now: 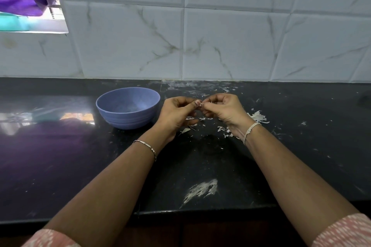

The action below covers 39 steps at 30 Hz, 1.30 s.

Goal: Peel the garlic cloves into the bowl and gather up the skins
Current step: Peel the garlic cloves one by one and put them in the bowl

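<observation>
Head camera: over a black countertop [80,156], the left hand [176,115] and right hand [223,111] pinch a garlic clove [200,104] between curled fingertips. A blue bowl [128,121] stands just left of the fingers; loose skins [258,116] lie below and to their right.

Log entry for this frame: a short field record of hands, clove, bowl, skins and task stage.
left hand: pinches the garlic clove
right hand: pinches the same clove from the other side
clove position: held above the counter, right of the bowl
bowl: blue, upright on the counter; contents unclear
skins: scattered on the counter under and right of the hands, not gathered
stage: peeling under way
</observation>
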Each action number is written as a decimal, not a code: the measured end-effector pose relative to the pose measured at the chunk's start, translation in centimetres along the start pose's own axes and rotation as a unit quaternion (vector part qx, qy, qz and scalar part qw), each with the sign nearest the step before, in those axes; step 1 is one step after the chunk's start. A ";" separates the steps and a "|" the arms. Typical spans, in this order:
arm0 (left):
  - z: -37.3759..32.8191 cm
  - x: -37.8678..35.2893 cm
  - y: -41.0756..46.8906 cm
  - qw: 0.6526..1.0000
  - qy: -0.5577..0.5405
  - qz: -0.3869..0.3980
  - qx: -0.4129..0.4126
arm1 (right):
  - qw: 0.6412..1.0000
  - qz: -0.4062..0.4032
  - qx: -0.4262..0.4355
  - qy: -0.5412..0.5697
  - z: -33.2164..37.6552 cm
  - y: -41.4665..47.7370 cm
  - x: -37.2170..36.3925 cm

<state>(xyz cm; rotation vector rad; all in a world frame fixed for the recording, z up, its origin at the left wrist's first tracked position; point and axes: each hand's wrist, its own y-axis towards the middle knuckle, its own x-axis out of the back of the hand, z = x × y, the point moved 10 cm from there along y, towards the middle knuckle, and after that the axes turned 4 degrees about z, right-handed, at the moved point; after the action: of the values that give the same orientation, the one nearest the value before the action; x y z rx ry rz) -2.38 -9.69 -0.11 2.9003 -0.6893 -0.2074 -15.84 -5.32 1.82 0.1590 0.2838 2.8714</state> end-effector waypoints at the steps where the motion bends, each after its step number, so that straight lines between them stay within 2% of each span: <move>1: 0.0 0.1 0.0 1.000 -0.001 -0.002 0.000 | 1.000 0.003 -0.004 0.008 -0.1 0.0 0.0; 9: -0.1 0.1 0.0 1.000 -0.002 -0.001 -0.007 | 0.999 0.021 -0.015 0.047 -0.2 -0.1 -0.4; 17: -0.1 -0.5 -0.1 1.000 0.003 0.021 -0.004 | 0.998 0.026 -0.035 0.038 -0.4 -0.3 -0.4; 32: -1.6 0.3 -0.4 0.985 0.156 -0.034 -0.066 | 0.999 0.012 -0.023 0.024 -0.5 -0.1 -0.5; 39: -1.2 -0.3 -0.3 0.996 0.078 -0.008 -0.050 | 0.994 0.032 -0.068 0.084 -1.1 -0.1 -0.7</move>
<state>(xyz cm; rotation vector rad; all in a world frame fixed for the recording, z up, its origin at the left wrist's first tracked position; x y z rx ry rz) -2.31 -9.13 1.06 2.7905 -0.6115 -0.0151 -15.30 -5.58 0.65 -0.1025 0.1149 2.9593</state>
